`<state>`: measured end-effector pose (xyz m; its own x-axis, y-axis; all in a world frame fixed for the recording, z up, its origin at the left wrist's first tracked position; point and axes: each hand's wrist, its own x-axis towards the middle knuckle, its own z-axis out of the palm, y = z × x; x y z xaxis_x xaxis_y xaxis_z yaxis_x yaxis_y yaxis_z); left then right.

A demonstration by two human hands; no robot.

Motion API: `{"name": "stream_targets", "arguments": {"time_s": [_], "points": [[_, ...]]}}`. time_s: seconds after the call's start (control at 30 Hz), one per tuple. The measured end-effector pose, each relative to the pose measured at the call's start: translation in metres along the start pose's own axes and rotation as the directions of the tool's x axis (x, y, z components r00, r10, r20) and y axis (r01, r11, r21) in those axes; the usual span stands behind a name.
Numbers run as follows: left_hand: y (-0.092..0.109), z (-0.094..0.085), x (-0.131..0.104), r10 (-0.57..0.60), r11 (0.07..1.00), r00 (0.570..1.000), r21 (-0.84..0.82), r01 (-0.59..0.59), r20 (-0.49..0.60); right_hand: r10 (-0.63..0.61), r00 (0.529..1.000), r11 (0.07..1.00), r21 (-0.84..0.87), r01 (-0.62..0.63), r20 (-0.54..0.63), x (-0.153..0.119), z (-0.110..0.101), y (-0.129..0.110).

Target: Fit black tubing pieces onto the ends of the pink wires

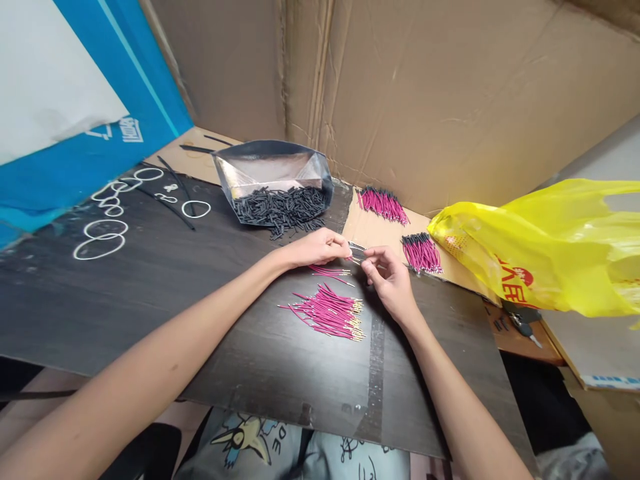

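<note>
Head view gives me thin magenta wires with metal tips [355,260] in a narrow pinch of the left hand [320,247], tips pointing toward the right hand [393,281]. That one's thumb and forefinger nearly meet; I cannot tell whether they grip anything. A small row of loose magenta wires [327,271] lies just below, nearer the left hand, long axes roughly left to right. Short black tubes [280,205] fill a silver-lined dark container [273,148] close beyond. I see bare dark wood-grain desk [165,287] leftward and along the near edge.
</note>
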<state>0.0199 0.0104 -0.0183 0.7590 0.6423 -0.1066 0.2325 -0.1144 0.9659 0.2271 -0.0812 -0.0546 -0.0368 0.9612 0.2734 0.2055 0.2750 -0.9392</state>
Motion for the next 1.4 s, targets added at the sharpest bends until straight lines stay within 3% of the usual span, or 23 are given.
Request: {"name": "stream_targets", "arguments": {"time_s": [0.33,0.6,0.9,1.07,1.23,1.3,1.4], "points": [[-0.011,-0.003,0.004,0.095,0.983,0.995,0.158,-0.095,0.007,0.014,1.000,1.000,-0.008,-0.014,-0.011,0.000,0.001,-0.001],[-0.014,-0.002,0.004,0.117,0.981,0.993,0.152,-0.118,0.020,0.015,1.000,1.000,0.014,-0.015,-0.021,0.000,0.001,-0.003],[-0.001,0.006,-0.001,0.129,0.986,0.991,0.102,-0.133,0.039,-0.018,0.999,0.994,-0.112,0.013,-0.041,0.000,0.003,-0.006],[0.000,0.008,-0.001,0.137,0.988,0.989,0.068,-0.141,0.057,-0.006,0.999,0.996,-0.093,0.003,-0.035,-0.001,0.004,-0.008],[-0.001,0.000,-0.003,0.065,0.981,0.998,-0.182,-0.061,0.018,-0.043,0.997,0.987,-0.159,0.034,-0.058,-0.003,0.004,-0.011],[-0.003,-0.008,-0.003,0.076,0.935,0.995,-0.343,-0.092,-0.060,-0.114,0.993,0.957,-0.273,0.098,-0.043,-0.004,0.005,-0.015],[-0.008,-0.025,-0.002,0.096,0.848,0.969,-0.492,-0.200,-0.227,-0.228,0.971,0.883,-0.404,0.238,0.074,-0.005,0.009,-0.020]]}}
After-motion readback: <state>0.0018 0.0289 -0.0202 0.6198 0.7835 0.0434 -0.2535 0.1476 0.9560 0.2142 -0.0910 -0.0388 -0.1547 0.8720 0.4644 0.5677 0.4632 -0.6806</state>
